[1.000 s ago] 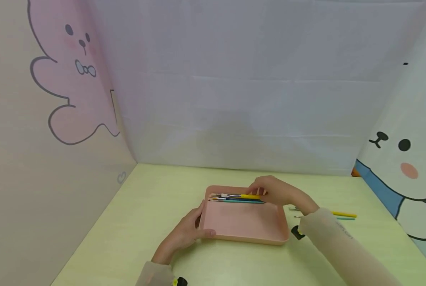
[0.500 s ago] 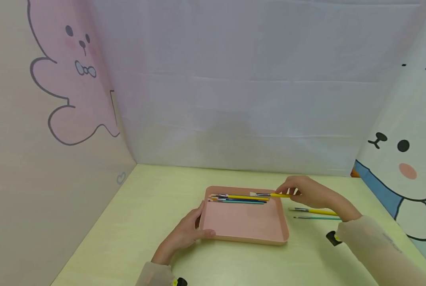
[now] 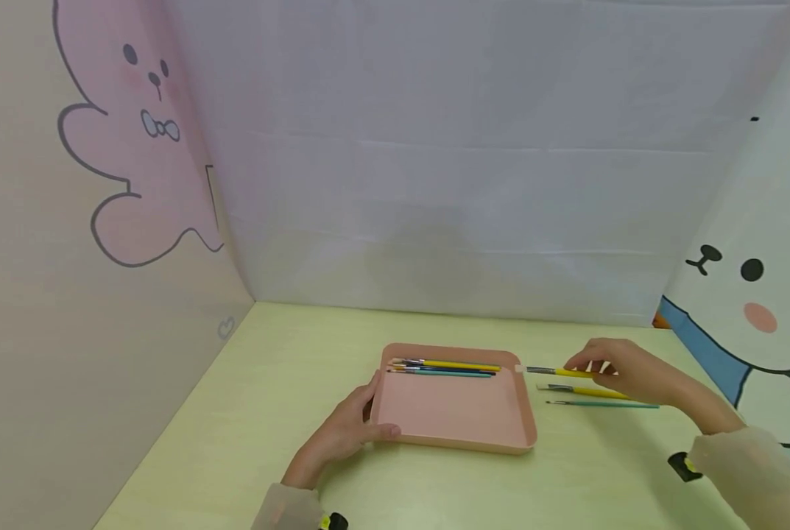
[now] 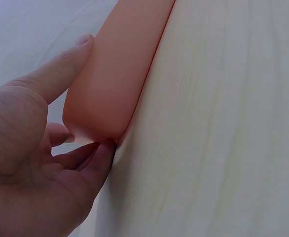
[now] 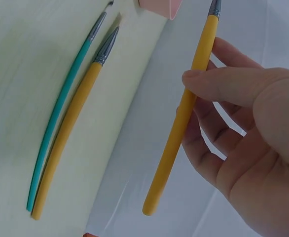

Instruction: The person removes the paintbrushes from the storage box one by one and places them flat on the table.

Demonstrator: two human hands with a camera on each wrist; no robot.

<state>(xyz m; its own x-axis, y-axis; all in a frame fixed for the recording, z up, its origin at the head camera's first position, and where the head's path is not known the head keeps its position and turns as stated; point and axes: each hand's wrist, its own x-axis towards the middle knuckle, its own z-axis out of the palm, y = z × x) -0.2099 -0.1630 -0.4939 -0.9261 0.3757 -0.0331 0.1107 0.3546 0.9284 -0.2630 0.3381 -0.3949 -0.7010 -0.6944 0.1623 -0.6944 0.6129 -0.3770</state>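
Note:
A yellow-handled paintbrush (image 3: 554, 372) is pinched between the thumb and fingers of my right hand (image 3: 640, 372), its pale bristle tip overlapping the right rim of a pink tray (image 3: 448, 412) in the head view. My left hand (image 3: 341, 427) grips the tray's left side; in the left wrist view the thumb (image 4: 60, 66) lies against the outer wall and the fingers curl at the corner by the tabletop. Inside the tray, along its far side, several brushes lie in parallel, among them a yellow one (image 3: 467, 365) and a teal one (image 3: 457, 374).
Right of the tray, another yellow paintbrush (image 3: 590, 392) and a teal paintbrush (image 3: 607, 404) lie side by side on the pale wooden table (image 3: 288, 346). White cloth (image 3: 395, 184) hangs behind the table, with cartoon-printed panels on both sides.
My right hand has moved right, away from the tray's far side, carrying the yellow paintbrush out past the right rim. The left hand has stayed at the tray's left side.

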